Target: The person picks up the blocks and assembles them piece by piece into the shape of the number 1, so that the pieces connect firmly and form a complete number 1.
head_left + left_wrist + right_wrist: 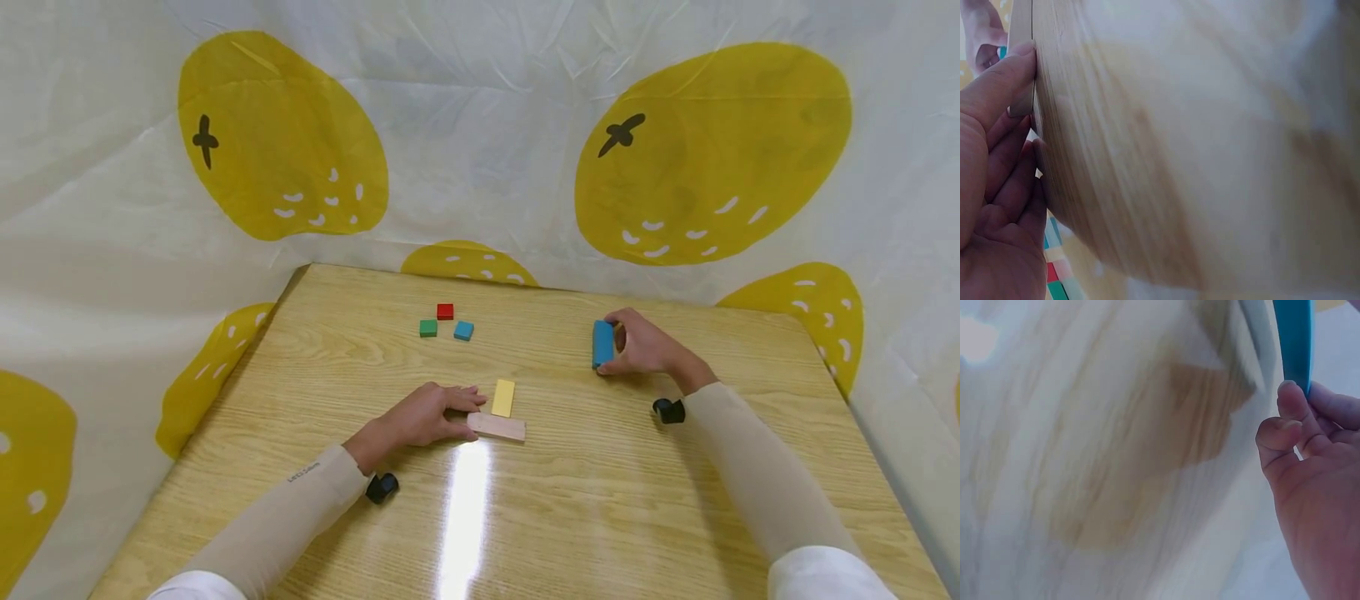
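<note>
In the head view, my left hand [423,414] pinches the left end of a pale, plain wooden block [501,427] lying on the table. The left wrist view shows the thumb [1007,78] on one side of this block [1020,105] and the other fingers beyond it. Just behind the wooden block lies a yellow block [503,398], pointing away from me. Farther right, my right hand [647,343] grips a long blue block [603,344] between thumb and fingers. That blue block [1297,347] rises from the fingertips in the right wrist view.
Toward the back left sit a small red block [446,312], a green block [428,328] and a small blue block [464,331], close together. A white curtain [480,150] with yellow fruit prints hangs behind the wooden table [570,517].
</note>
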A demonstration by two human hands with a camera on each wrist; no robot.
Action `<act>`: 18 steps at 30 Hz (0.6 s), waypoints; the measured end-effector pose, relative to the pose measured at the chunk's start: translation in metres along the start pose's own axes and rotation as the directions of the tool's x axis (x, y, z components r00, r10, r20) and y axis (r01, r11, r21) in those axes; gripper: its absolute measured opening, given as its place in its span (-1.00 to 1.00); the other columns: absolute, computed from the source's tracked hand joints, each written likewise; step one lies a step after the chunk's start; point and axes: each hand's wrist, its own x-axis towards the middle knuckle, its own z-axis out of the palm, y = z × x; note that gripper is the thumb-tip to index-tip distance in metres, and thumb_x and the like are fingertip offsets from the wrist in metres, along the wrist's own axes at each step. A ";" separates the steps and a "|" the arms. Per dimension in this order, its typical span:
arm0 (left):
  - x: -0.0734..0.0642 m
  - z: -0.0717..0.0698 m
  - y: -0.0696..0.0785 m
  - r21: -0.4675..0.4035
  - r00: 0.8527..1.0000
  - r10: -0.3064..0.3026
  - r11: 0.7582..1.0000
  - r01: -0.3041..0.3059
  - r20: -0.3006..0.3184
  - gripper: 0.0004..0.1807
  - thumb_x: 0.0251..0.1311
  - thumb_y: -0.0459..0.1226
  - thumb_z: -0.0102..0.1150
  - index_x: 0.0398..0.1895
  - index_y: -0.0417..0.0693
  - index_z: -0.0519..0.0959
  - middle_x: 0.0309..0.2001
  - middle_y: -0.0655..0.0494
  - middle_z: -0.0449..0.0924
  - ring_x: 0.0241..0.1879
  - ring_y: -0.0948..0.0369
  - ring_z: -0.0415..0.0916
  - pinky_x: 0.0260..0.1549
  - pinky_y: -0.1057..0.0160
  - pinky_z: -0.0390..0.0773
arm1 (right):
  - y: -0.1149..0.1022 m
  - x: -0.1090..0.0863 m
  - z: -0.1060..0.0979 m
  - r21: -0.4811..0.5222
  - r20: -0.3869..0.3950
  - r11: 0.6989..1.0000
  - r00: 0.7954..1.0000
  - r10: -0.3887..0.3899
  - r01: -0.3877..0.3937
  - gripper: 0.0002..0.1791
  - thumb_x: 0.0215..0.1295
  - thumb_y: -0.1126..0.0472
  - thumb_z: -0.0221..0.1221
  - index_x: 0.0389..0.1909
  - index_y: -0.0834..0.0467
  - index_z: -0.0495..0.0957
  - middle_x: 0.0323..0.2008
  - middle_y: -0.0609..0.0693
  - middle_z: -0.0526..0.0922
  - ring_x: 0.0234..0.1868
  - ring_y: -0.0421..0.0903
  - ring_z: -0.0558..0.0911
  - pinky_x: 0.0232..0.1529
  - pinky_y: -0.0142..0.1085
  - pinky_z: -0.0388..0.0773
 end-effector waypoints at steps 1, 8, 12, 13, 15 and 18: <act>0.000 0.000 0.000 0.000 1.000 -0.001 1.000 0.001 0.001 -0.44 0.27 -0.07 0.43 0.31 -0.04 0.64 0.39 0.17 0.56 0.52 0.14 0.37 0.49 -0.02 0.39 | -0.003 0.000 0.000 0.002 -0.002 1.000 1.000 -0.005 0.005 0.05 0.02 0.01 0.61 0.38 0.44 0.28 0.00 0.25 0.46 -0.15 0.03 0.50 -0.08 -0.16 0.52; 0.000 0.000 0.000 0.005 1.000 0.009 1.000 -0.009 -0.002 -0.43 0.27 -0.06 0.43 0.31 -0.03 0.64 0.39 0.17 0.57 0.52 0.14 0.37 0.50 -0.04 0.38 | -0.021 0.002 0.002 0.029 -0.001 0.998 0.999 -0.054 0.054 0.03 0.04 0.03 0.60 0.37 0.44 0.27 -0.03 0.25 0.46 -0.15 0.03 0.49 -0.09 -0.15 0.50; 0.000 0.001 -0.001 -0.001 1.000 0.012 1.000 -0.012 -0.009 -0.43 0.26 -0.06 0.43 0.31 -0.02 0.64 0.39 0.17 0.57 0.52 0.14 0.38 0.51 -0.06 0.36 | -0.028 0.004 0.004 0.035 0.005 0.998 0.999 -0.054 0.054 0.03 0.04 0.01 0.60 0.39 0.41 0.27 0.01 0.25 0.46 -0.08 0.07 0.49 -0.05 -0.13 0.49; 0.000 0.001 -0.002 -0.004 1.000 0.010 1.000 -0.010 -0.011 -0.43 0.26 -0.06 0.43 0.31 -0.02 0.64 0.39 0.17 0.57 0.52 0.14 0.38 0.51 -0.07 0.35 | -0.029 0.004 0.004 0.039 0.006 0.998 0.998 -0.057 0.056 0.03 0.04 0.02 0.60 0.38 0.41 0.27 0.00 0.25 0.46 -0.08 0.08 0.49 -0.05 -0.13 0.49; 0.000 0.001 -0.002 -0.004 1.000 0.008 1.000 -0.008 -0.012 -0.43 0.26 -0.06 0.44 0.31 -0.01 0.64 0.39 0.18 0.57 0.52 0.14 0.38 0.52 -0.08 0.35 | -0.032 0.005 0.006 0.050 0.007 0.997 0.998 -0.060 0.059 0.02 0.03 0.03 0.61 0.37 0.41 0.28 0.00 0.25 0.46 -0.07 0.08 0.48 -0.04 -0.13 0.49; 0.000 0.001 -0.002 0.000 1.000 0.009 1.000 -0.009 -0.011 -0.43 0.26 -0.05 0.43 0.31 -0.01 0.64 0.39 0.18 0.57 0.51 0.14 0.38 0.52 -0.08 0.35 | -0.035 0.006 0.008 0.059 0.006 0.996 0.998 -0.061 0.061 0.00 0.00 0.04 0.62 0.34 0.39 0.30 -0.05 0.22 0.46 -0.10 0.06 0.48 -0.08 -0.17 0.48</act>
